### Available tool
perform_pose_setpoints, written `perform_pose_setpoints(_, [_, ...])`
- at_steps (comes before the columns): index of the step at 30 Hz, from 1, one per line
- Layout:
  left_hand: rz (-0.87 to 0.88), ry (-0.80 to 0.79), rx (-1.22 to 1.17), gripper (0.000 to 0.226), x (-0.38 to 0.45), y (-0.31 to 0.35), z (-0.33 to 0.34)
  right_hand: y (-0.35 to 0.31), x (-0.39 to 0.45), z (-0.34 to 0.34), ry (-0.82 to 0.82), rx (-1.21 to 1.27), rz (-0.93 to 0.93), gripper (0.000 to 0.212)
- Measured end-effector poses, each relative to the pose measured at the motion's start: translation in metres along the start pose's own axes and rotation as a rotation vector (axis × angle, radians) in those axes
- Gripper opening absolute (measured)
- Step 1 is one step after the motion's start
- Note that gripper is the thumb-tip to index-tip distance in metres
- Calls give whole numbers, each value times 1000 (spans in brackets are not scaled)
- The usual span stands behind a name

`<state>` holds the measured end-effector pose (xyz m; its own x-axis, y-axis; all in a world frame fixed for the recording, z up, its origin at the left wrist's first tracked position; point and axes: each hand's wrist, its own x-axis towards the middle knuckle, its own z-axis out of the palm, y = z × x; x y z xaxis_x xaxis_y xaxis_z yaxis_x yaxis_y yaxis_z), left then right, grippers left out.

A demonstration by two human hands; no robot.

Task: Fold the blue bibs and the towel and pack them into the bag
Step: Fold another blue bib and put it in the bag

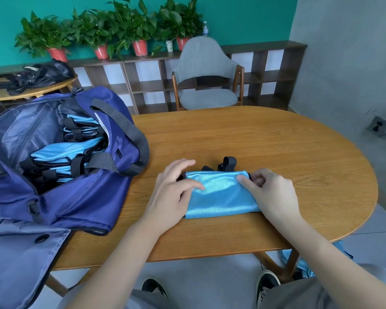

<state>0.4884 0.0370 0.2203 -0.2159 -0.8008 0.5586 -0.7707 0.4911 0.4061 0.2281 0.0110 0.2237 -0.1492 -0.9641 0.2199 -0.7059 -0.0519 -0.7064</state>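
Hands (pixel 176 188) (pixel 270 192) pressing shiny folded blue bib (pixel 218 195); wood-grain table (pixel 276 148).

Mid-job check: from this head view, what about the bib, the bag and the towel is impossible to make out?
- Folded bib: both ends lie under the left hand and right hand.
- Bag: its side wall hides the bottom, so the packed bibs cannot be counted.
- Towel: not identifiable anywhere.
- Blue cloth under the table: mostly hidden.

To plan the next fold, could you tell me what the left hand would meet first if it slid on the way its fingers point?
The left hand would probably meet the black straps first.
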Motion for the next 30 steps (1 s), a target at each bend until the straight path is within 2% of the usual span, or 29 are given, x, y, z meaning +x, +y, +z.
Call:
perform_pose_setpoints(2, [9, -64, -10, 34, -1, 1, 3, 0, 0, 1, 17, -31, -4, 39])
perform_pose_setpoints(5, [-50, -66, 21, 21, -2, 3, 5, 1, -3, 2, 68, 37, -63, 37])
perform_pose_setpoints(7, [-71, -27, 78, 14, -2, 5, 5, 1, -7, 2, 118, 46, -110, 35])
perform_pose_setpoints(10, [-48, 97, 128, 21, -1, 9, 2, -3, -11, 3, 140, -26, -145, 30])
perform_pose_setpoints(14, [58, 172, 106, 29, -3, 13, -1, -7, -14, 5, 70, -127, -214, 30])
perform_pose_setpoints(17, [96, 224, 84, 27, -3, 15, -2, -9, -16, 7, 39, -224, -243, 39])
perform_pose_setpoints(21, [112, 378, 112, 10, 0, 16, -2, -10, -13, 7, -84, -274, -237, 54])
perform_pose_setpoints(24, [101, 279, 35, 13, 1, 10, 1, -13, -11, 9, -199, -270, -214, 61])
perform_pose_setpoints(27, [104, 150, 20, 14, -1, 7, 4, -22, -12, 15, -222, -240, -184, 53])
perform_pose_setpoints(30, [81, 105, 44, 14, -2, 8, 4, -29, -12, 19, -226, -221, -122, 46])
